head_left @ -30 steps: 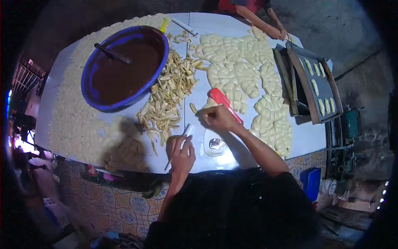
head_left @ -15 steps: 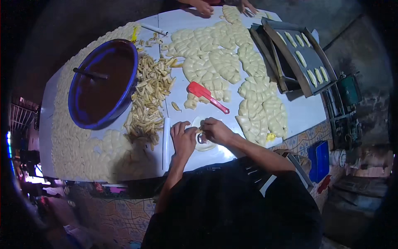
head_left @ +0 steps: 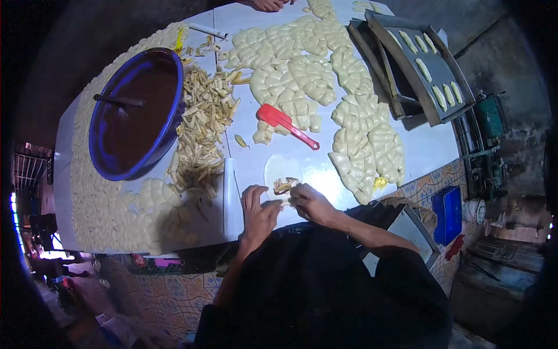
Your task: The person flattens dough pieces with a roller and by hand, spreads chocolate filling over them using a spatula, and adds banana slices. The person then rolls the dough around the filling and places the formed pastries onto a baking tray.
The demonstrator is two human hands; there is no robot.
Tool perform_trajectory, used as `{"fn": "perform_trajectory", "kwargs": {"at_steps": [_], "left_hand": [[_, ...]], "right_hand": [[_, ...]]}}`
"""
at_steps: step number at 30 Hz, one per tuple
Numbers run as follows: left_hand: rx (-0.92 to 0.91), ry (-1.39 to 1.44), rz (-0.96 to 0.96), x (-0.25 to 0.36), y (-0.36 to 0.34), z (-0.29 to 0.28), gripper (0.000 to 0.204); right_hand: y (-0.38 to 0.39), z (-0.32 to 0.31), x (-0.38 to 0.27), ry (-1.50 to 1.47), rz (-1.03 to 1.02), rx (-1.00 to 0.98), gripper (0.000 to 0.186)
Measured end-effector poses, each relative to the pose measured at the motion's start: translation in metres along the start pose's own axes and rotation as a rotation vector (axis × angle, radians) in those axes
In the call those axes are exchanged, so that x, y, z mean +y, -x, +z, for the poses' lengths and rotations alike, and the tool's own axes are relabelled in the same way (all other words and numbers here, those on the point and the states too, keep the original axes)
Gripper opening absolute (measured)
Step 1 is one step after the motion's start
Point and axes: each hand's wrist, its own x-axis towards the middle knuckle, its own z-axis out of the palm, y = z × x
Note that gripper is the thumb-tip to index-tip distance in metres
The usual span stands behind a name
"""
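A thin flat sheet of pale dough (head_left: 276,165) lies on the white table in front of me. Strips of banana (head_left: 283,187) with some brown filling sit on its near part. My left hand (head_left: 260,214) and my right hand (head_left: 311,203) pinch the dough's near edge from either side, fingers curled just below the filling. Beyond the dough rests a red spatula (head_left: 286,123), its handle pointing toward the right. A white rolling pin (head_left: 231,195) lies left of my left hand.
On the left stands a blue basin (head_left: 177,125) of brown filling with a dark-handled utensil. Beside it is a heap of banana strips (head_left: 206,113). Dough pieces (head_left: 360,125) cover much of the table. Trays (head_left: 433,81) with shaped dough stand far right. Another person's hands (head_left: 270,4) are at the far edge.
Banana strips now lie on the dough sheet, over the brown filling. Both my hands have moved nearer to me, onto the dough's near edge. The other person's hands have drawn back.
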Motion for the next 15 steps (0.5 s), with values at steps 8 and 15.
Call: {"fn": "perform_trajectory", "kwargs": {"at_steps": [8,15], "left_hand": [[0.152,0.049,-0.262,-0.015,-0.036,0.031,0.020],[-0.136,-0.087,-0.077,0.000,-0.030,0.007,0.060]], "right_hand": [[-0.051,-0.004,0.007,-0.212,0.325,0.264,0.021],[-0.037,-0.007,0.001,0.002,0.019,0.147,0.033]]}}
